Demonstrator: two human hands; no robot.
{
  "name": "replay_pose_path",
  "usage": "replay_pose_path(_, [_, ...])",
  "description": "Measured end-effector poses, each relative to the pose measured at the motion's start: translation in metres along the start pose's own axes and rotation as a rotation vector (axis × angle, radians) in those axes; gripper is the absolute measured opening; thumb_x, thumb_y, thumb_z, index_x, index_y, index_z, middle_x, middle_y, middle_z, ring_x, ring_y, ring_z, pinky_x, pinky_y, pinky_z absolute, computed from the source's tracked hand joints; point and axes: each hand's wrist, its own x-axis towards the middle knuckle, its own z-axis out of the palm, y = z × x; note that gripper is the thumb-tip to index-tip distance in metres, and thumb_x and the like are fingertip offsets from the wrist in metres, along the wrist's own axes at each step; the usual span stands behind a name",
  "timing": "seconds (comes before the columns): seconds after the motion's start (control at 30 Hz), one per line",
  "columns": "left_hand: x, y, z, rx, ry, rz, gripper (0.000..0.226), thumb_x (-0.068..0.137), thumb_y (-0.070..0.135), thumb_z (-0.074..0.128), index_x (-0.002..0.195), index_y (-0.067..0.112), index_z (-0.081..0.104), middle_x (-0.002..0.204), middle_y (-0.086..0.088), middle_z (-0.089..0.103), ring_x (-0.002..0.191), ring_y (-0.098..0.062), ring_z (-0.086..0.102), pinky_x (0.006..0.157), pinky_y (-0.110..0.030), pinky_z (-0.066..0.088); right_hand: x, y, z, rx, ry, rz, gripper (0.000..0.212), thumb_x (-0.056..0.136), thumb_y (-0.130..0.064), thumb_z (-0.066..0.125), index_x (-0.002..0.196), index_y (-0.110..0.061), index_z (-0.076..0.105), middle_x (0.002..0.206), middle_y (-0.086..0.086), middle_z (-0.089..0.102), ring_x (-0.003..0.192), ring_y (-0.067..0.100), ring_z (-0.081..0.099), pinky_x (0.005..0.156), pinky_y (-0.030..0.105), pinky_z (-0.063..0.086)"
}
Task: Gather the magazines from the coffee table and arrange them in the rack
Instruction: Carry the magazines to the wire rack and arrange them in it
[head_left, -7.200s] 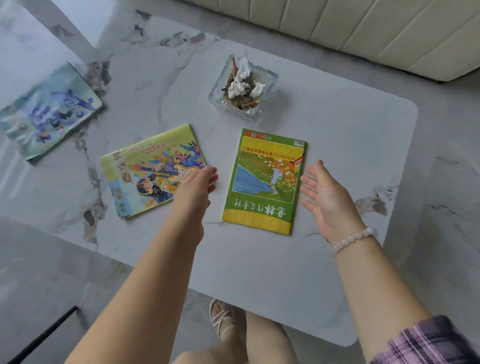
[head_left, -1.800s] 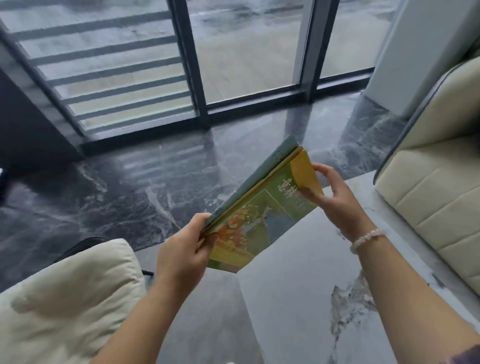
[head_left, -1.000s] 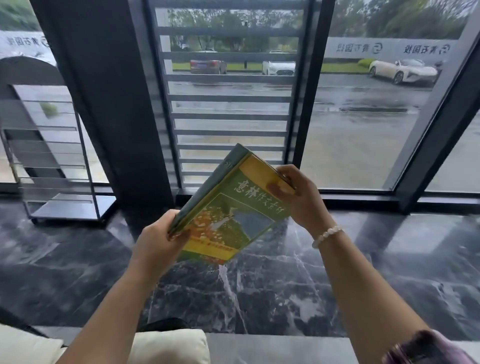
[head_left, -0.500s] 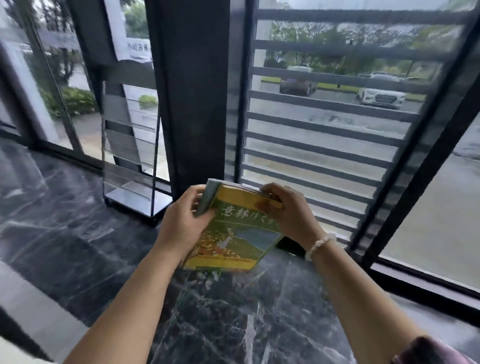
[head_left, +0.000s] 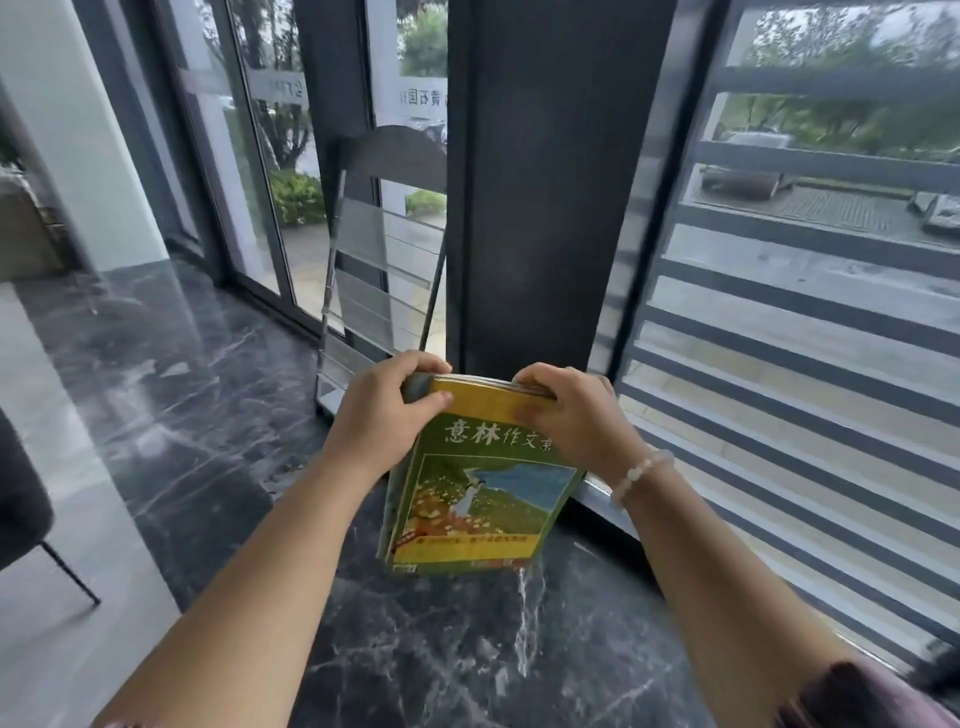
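Soft, overcast daylight comes through the windows (head_left: 810, 291) from 12 to 3 o'clock — even, with faint shadows only. Pale sheen lies on the dark marble floor (head_left: 171, 395) at 9 o'clock. Motion blur smears trees and railing at 2 o'clock — wide-angle bending tilts the edges.

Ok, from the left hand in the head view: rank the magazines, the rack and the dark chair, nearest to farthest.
1. Magazines: held in the left hand, at centre.
2. Rack: just behind the hand, by the window.
3. Dark chair: far left edge, across the floor.
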Motion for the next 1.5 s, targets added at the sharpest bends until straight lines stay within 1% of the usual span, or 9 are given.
replay_pose_path(0.17, [0.091,-0.059,-0.031,0.084,0.084,-0.012,0.026,0.081,0.021,0.065,0.106,0.018,0.064,0.093,0.004,0.063,0.077,-0.002,0.055,0.062,-0.014,0.044,0.126,-0.004,0.045,0.003,-0.06,-0.053,0.018,0.083,-0.027,0.062,0.1,-0.032,0.06,0.086,-0.013,0.065,0.09,0.014,0.056,0.095,0.035,0.031])
replay_pose_path(0.27, [0.144,-0.103,-0.049,0.146,0.133,-0.033,0.024,0.081,0.02,0.066,0.105,0.017,0.064,0.092,0.006,0.061,0.075,0.006,0.051,0.059,-0.008,0.037,0.201,-0.01,0.078,0.01,-0.146,-0.071,0.016,0.084,-0.026,0.06,0.099,-0.031,0.059,0.088,-0.01,0.068,0.089,0.017,0.058,0.098,0.039,0.035])
replay_pose_path(0.47, [0.264,-0.208,-0.084,0.21,0.171,-0.115,0.02,0.08,0.019,0.066,0.1,0.022,0.065,0.089,0.008,0.061,0.076,-0.003,0.054,0.056,-0.006,0.036,0.359,-0.011,0.157,0.046,-0.317,-0.133,0.017,0.084,-0.018,0.062,0.1,-0.022,0.063,0.09,-0.002,0.067,0.077,0.016,0.062,0.073,0.036,0.055])
replay_pose_path(0.6, [0.348,-0.272,-0.113,0.221,0.176,-0.173,0.016,0.081,0.02,0.066,0.096,0.024,0.064,0.081,0.015,0.057,0.07,0.006,0.049,0.056,-0.009,0.034,0.47,-0.017,0.212,0.04,-0.347,-0.162,0.012,0.08,-0.017,0.063,0.091,-0.023,0.063,0.087,-0.002,0.067,0.078,0.018,0.061,0.074,0.043,0.054])
replay_pose_path(0.83, [0.467,-0.384,-0.168,0.238,0.202,-0.171,0.019,0.08,0.017,0.065,0.099,0.017,0.066,0.089,0.004,0.062,0.078,-0.011,0.055,0.063,-0.015,0.039,0.617,-0.041,0.301,0.006,-0.301,-0.187,0.015,0.082,-0.02,0.063,0.098,-0.023,0.063,0.093,-0.003,0.068,0.084,0.019,0.061,0.077,0.045,0.054])
replay_pose_path(1.07, [0.585,-0.512,-0.214,0.231,0.085,-0.084,0.019,0.082,0.02,0.063,0.101,0.016,0.064,0.092,0.003,0.063,0.076,-0.004,0.052,0.058,-0.012,0.035,0.745,-0.048,0.405,-0.029,-0.249,-0.124,0.019,0.085,-0.011,0.062,0.099,-0.024,0.063,0.091,-0.008,0.065,0.081,0.015,0.06,0.072,0.042,0.056])
replay_pose_path(1.2, [0.656,-0.571,-0.233,0.222,-0.025,-0.019,0.017,0.083,0.021,0.061,0.099,0.017,0.063,0.092,0.004,0.062,0.083,-0.01,0.055,0.062,-0.017,0.042,0.808,-0.047,0.449,-0.073,-0.21,-0.031,0.016,0.085,-0.017,0.063,0.096,-0.029,0.061,0.091,-0.009,0.062,0.082,0.014,0.057,0.073,0.041,0.055])
replay_pose_path(1.3, [0.703,-0.61,-0.233,0.197,-0.079,0.029,0.017,0.083,0.019,0.061,0.099,0.016,0.063,0.093,0.004,0.062,0.087,-0.012,0.056,0.072,-0.026,0.049,0.842,-0.041,0.477,-0.083,-0.178,0.032,0.016,0.085,-0.02,0.063,0.097,-0.03,0.06,0.09,-0.009,0.061,0.083,0.015,0.057,0.073,0.04,0.053])
replay_pose_path(1.5, [0.79,-0.7,-0.204,0.194,-0.211,0.087,0.018,0.082,0.016,0.061,0.1,0.015,0.063,0.098,-0.001,0.066,0.086,-0.013,0.054,0.07,-0.026,0.041,0.904,-0.001,0.545,-0.134,-0.126,0.194,0.019,0.086,-0.019,0.062,0.104,-0.026,0.06,0.095,-0.006,0.061,0.081,0.013,0.051,0.071,0.032,0.047])
